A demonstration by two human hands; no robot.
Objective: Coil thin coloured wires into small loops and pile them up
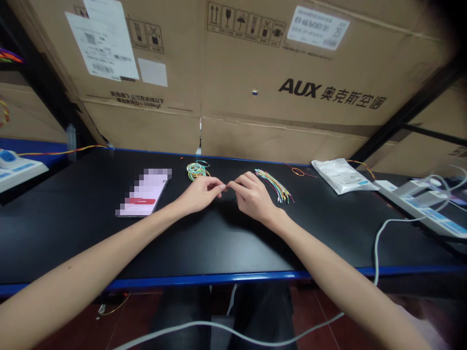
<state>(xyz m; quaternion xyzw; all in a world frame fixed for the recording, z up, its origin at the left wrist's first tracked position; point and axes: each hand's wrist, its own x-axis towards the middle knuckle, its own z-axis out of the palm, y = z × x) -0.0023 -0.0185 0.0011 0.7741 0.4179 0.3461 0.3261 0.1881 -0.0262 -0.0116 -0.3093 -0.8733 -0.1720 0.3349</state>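
Left hand (200,194), right hand (253,197) pinched fingertip to fingertip, anything held too fine to tell, AUX on cardboard carton (292,116)

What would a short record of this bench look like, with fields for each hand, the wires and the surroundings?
Left hand: fingertips meet the right hand's; anything held is too small to tell
Right hand: beside a bunch of thin multicoloured wires
Also near left hand: coiled thin coloured wires
Surface: black bench top, blue edge
Around: white plastic packet, power strip, AUX cardboard box
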